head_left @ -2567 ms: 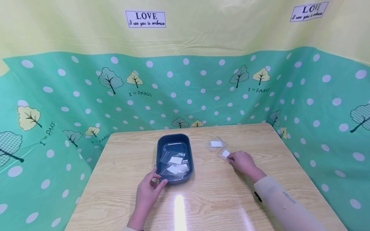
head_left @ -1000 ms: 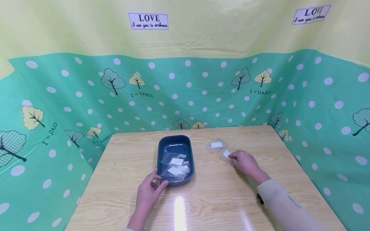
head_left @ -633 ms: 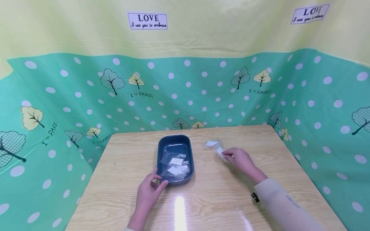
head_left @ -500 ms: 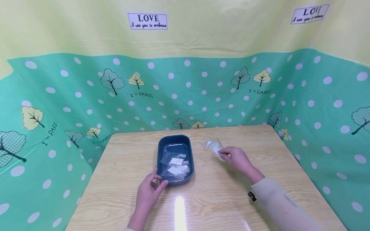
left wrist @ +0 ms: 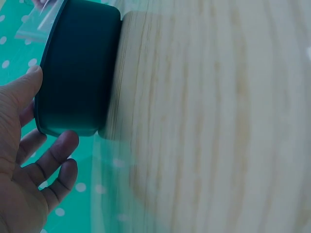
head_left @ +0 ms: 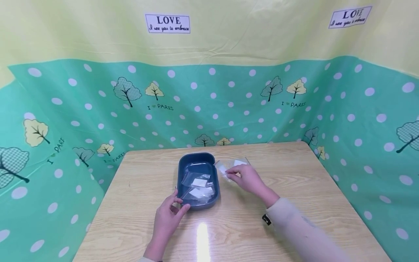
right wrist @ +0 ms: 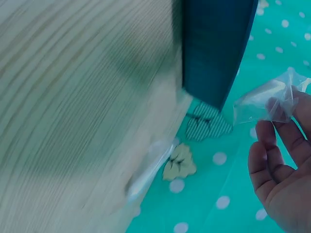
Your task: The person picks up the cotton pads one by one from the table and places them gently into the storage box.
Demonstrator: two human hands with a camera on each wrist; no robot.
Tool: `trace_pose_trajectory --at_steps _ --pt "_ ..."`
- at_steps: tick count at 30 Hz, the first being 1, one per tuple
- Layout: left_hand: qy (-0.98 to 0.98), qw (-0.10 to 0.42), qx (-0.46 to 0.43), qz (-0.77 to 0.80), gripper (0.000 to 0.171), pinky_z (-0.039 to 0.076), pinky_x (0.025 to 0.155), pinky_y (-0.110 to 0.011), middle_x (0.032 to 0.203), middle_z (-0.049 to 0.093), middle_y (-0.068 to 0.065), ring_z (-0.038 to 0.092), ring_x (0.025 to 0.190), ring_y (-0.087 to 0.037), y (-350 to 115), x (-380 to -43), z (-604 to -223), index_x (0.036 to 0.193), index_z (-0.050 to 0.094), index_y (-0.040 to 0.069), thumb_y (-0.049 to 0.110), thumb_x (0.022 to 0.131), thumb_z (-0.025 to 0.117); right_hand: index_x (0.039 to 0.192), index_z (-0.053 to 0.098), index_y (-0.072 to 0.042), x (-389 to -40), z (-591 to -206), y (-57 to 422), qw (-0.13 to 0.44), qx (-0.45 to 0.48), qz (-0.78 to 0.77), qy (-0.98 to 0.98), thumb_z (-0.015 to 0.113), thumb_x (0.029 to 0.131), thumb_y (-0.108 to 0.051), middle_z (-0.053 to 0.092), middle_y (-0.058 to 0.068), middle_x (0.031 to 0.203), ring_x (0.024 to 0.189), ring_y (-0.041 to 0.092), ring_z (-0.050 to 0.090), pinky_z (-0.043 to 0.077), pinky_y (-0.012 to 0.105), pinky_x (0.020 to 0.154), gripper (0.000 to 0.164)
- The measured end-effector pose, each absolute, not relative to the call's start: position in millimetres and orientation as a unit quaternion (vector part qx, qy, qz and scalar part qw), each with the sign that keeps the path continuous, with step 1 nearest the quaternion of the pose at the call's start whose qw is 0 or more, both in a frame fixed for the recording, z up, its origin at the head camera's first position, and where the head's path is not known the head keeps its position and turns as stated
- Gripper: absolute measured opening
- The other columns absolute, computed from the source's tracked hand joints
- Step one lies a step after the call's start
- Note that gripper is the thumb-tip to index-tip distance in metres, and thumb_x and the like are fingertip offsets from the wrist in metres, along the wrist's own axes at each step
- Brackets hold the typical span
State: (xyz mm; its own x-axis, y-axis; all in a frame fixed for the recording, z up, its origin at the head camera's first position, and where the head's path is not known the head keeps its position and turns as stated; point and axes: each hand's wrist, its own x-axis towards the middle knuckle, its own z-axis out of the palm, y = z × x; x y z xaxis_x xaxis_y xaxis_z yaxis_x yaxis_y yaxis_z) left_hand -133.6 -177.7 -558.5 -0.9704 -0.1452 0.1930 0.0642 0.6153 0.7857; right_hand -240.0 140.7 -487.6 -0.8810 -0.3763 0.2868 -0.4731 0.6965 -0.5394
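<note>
A dark blue rectangular tray (head_left: pixel 200 166) stands on the table with several clear plastic bags (head_left: pixel 199 182) inside its near half, white labels showing on them. Around the tray's near left corner, my left hand (head_left: pixel 167 218) holds it, thumb on one side and index finger on the other. My right hand (head_left: pixel 246 178) pinches a small clear zip bag (head_left: pixel 222 168) with a white label, raised just beside the tray's right rim. Behind that hand a second labelled bag (head_left: pixel 240 162) lies on the table, partly covered by it.
The wood-grain table (head_left: pixel 140 174) reaches back to a hanging green and yellow cloth (head_left: pixel 183 120) that surrounds it on the back and both sides. A light glare shows on the table near the front.
My right hand has lifted its bag off the table and carried it leftward, past the other bag to the tray's right rim. The left hand and tray have stayed put.
</note>
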Motion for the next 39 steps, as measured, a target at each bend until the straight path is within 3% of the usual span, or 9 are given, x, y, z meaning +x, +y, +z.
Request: trace_pose_trajectory --at_steps 2,7,9,14,23,31,39 --pt "-0.891 0.122 0.021 -0.437 0.031 0.058 0.068 -0.020 0.157 0.060 -0.012 0.066 0.073 -0.003 -178 -133 -558 0.103 0.073 0.013 0.031 0.086 0.091 0.112 0.083 -0.015 -238 -485 127 0.081 0.243 0.311 -0.915 0.081 0.096 -0.018 0.084 0.001 0.106 0.099 0.020 0.076 0.063 0.041 0.092 0.016" --pt "-0.890 0.135 0.013 -0.435 0.031 0.058 0.067 -0.021 0.156 0.061 -0.013 0.066 0.072 -0.002 -179 -133 -558 0.101 0.073 0.013 0.032 0.085 0.092 0.108 0.085 -0.020 -234 -483 95 0.109 0.265 0.275 -0.918 0.082 0.094 -0.022 0.083 -0.004 0.099 0.086 0.013 0.064 0.055 0.029 0.076 0.014" --pt "-0.889 0.139 0.010 -0.436 0.031 0.058 0.067 -0.021 0.155 0.062 -0.013 0.065 0.071 -0.002 -179 -133 -558 0.101 0.073 0.013 0.032 0.085 0.092 0.107 0.085 -0.021 -234 -484 84 0.122 0.275 0.253 -0.919 0.082 0.095 -0.023 0.084 -0.005 0.098 0.083 0.012 0.065 0.055 0.027 0.075 0.012" --pt "-0.890 0.140 0.007 -0.434 0.030 0.058 0.067 -0.021 0.155 0.062 -0.013 0.066 0.072 -0.003 -179 -134 -559 0.100 0.073 0.015 0.034 0.086 0.092 0.109 0.084 -0.020 -234 -489 62 0.120 0.287 0.213 -0.927 0.078 0.099 -0.025 0.085 -0.003 0.103 0.093 0.013 0.079 0.065 0.030 0.083 0.012" --pt "-0.894 0.138 0.004 -0.427 0.029 0.058 0.067 -0.021 0.155 0.062 -0.015 0.068 0.073 -0.007 -178 -134 -559 0.101 0.074 0.013 0.030 0.086 0.092 0.128 0.077 -0.016 -225 -498 53 0.078 0.240 0.227 -0.941 0.075 0.102 -0.028 0.075 0.007 0.137 0.127 0.027 0.072 0.060 0.044 0.106 0.029" --pt "-0.892 0.141 0.006 -0.429 0.030 0.057 0.067 -0.021 0.155 0.062 -0.015 0.067 0.073 -0.005 -178 -134 -559 0.101 0.074 0.014 0.032 0.086 0.092 0.117 0.079 -0.015 -216 -502 68 0.077 0.259 0.245 -0.931 0.076 0.101 -0.027 0.080 0.004 0.121 0.117 0.022 0.073 0.062 0.041 0.102 0.020" --pt "-0.892 0.140 0.005 -0.430 0.030 0.058 0.067 -0.021 0.155 0.062 -0.014 0.067 0.072 -0.006 -178 -135 -560 0.099 0.073 0.015 0.034 0.086 0.092 0.113 0.080 -0.015 -220 -509 96 0.065 0.241 0.257 -0.934 0.077 0.100 -0.025 0.081 0.004 0.119 0.116 0.024 0.074 0.062 0.046 0.102 0.017"
